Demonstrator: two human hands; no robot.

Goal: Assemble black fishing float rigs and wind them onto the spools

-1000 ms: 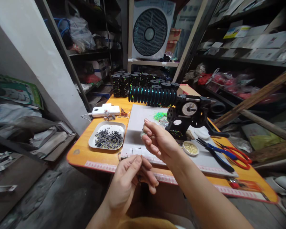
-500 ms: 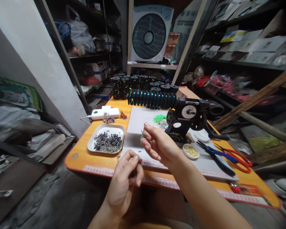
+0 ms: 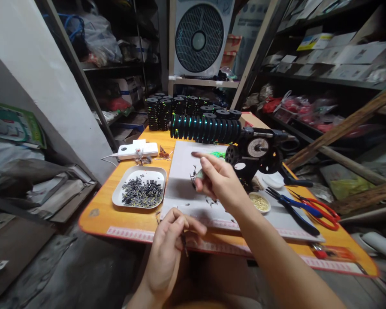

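Observation:
My left hand (image 3: 169, 249) is closed at the near edge of the table. Its thumb and fingers pinch a thin dark piece (image 3: 185, 245) that hangs below them; its kind is too small to make out. Over the grey board (image 3: 180, 156) is my right hand (image 3: 220, 180), index finger stretched out and the other fingers partly curled. Small dark wiry bits (image 3: 193, 176) lie just left of its fingers. A pale greenish thing (image 3: 200, 173) shows by the fingertips, partly hidden; whether the hand touches it I cannot tell.
A white tray (image 3: 116, 195) of small dark parts sits left. Behind the board stands a black machine (image 3: 244, 161) carrying black spools (image 3: 206, 130). To the right are a dish of golden bits (image 3: 259, 203), blue-handled pliers (image 3: 297, 214) and red-handled pliers (image 3: 324, 213). Stacked spools (image 3: 159, 113) stand behind.
My right hand has raised and straightened its index finger. The dark piece now hangs visibly from my left hand, whose fingers have extended a little. The view has shifted slightly.

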